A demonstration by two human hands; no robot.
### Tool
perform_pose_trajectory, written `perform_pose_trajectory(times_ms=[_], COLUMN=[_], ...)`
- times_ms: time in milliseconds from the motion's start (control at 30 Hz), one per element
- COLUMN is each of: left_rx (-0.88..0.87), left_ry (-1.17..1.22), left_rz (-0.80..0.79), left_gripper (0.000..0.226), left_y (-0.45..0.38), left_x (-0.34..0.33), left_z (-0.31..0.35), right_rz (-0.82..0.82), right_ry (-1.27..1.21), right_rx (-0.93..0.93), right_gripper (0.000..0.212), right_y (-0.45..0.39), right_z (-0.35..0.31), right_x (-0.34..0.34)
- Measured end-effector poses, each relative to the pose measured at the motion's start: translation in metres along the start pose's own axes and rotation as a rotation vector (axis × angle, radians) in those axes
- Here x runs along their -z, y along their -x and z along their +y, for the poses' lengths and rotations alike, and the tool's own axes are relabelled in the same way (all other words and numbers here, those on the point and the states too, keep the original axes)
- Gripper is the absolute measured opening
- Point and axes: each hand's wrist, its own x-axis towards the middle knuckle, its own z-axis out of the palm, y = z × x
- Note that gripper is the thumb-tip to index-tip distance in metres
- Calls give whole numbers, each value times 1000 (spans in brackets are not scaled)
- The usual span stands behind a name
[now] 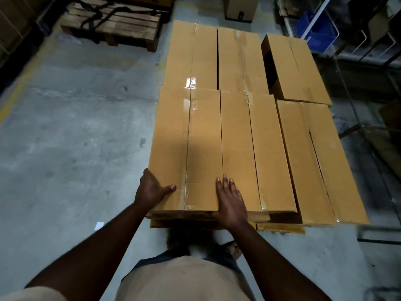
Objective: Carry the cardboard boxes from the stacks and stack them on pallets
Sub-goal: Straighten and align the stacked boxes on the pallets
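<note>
Several long flat cardboard boxes lie side by side in a low stack in front of me. The front-left box is under both hands. My left hand lies against its near left corner, with the thumb on top and the fingers along the left side. My right hand rests flat on top at the near right edge, fingers straight, partly over the neighbouring box. Lower cardboard layers show at the front edge. Whatever is under the stack is hidden.
An empty wooden pallet with a black strap stands at the far left. A metal rack holding a blue crate lines the right side. Another carton stands at the back. Bare concrete floor stretches to the left.
</note>
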Motion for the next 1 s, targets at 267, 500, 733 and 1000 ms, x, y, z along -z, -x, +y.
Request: perform_pose_trajectory(times_ms=[267,500,733,1000], left_rx=[-13,-549,-860,-935], left_ry=[-23,-470,-605,-604], left_rz=[8,-45,-357,-453], left_gripper=[119,113,92,79], left_y=[-3,18,56,92], left_x=[-2,-22,-105,-176], left_z=[-1,7,56,125], right_rz=[5,50,294,108], right_ry=[-2,-52,-296,70], right_rx=[-11,20,-97,-425], right_gripper=[126,119,96,103], right_y=[1,16,63,72], right_z=[0,27,95,211], right_x=[-4,-5,-9,39])
